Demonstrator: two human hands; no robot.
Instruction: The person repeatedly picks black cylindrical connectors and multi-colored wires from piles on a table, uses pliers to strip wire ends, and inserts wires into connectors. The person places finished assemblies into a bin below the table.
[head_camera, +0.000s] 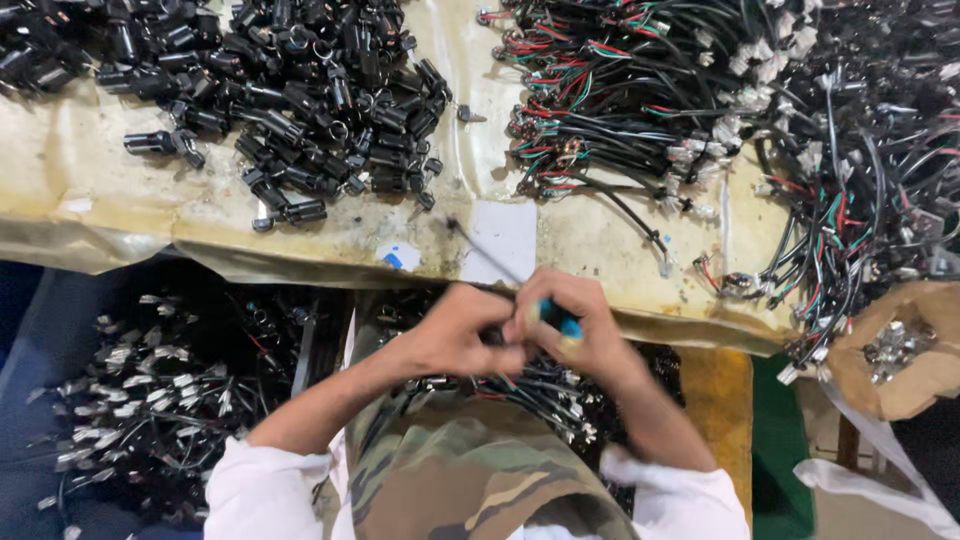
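My left hand (452, 332) and my right hand (580, 325) meet just below the table's front edge, over my lap. In my right hand I grip a screwdriver (557, 319) with a blue handle; its thin dark shaft (485, 250) points up and left across the table edge. My left hand is closed on a small black part with wires (495, 335), mostly hidden between my fingers. More wired parts (545, 390) lie in my lap beneath both hands.
A worn table (90, 170) carries a heap of black cylindrical parts (300, 90) at left and bundles of red, green and black wire harnesses (640, 90) at right. A bin of finished wired parts (140, 400) sits lower left. A brown bag of metal pieces (900, 350) hangs at right.
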